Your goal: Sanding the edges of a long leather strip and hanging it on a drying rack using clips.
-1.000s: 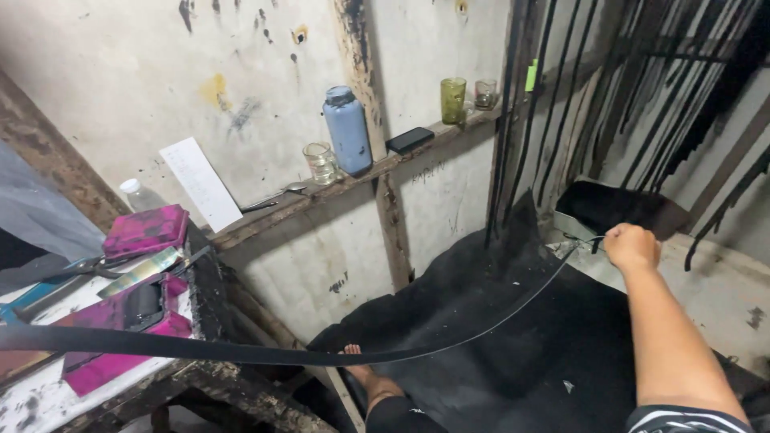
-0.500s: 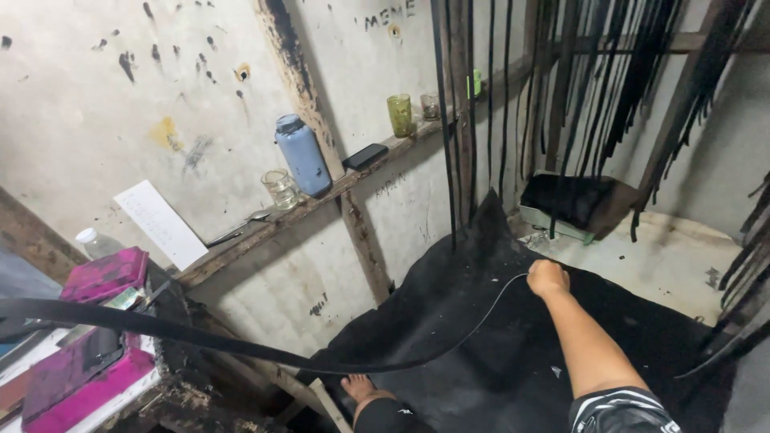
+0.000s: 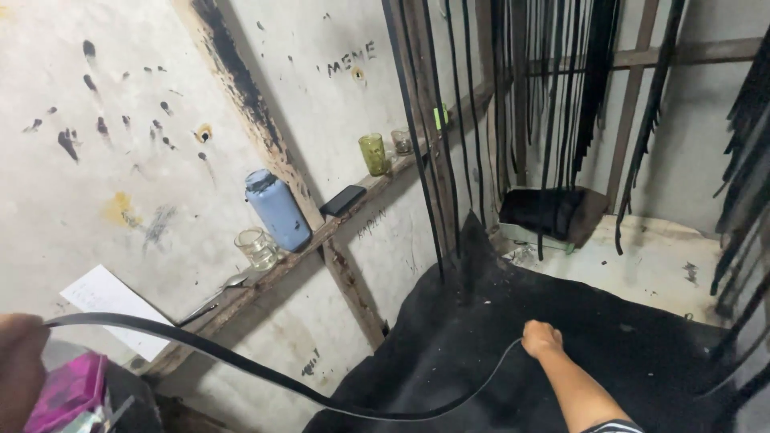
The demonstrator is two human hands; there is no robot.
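Stained wall, wooden shelf [image 3: 353, 216] along it. My right hand [image 3: 542, 337] pinches one end of a black strap [image 3: 241, 365] over a black sheet [image 3: 497, 321]; left hand [image 3: 20, 369] grips the other.

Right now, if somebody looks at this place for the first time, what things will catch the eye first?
A long black strip sags across the foreground, pinched in the right hand and running to the left hand at the lower left edge. Under the right hand lies a black sheet. On the wall ledge stands a blue bottle, and more black strips hang to its right.
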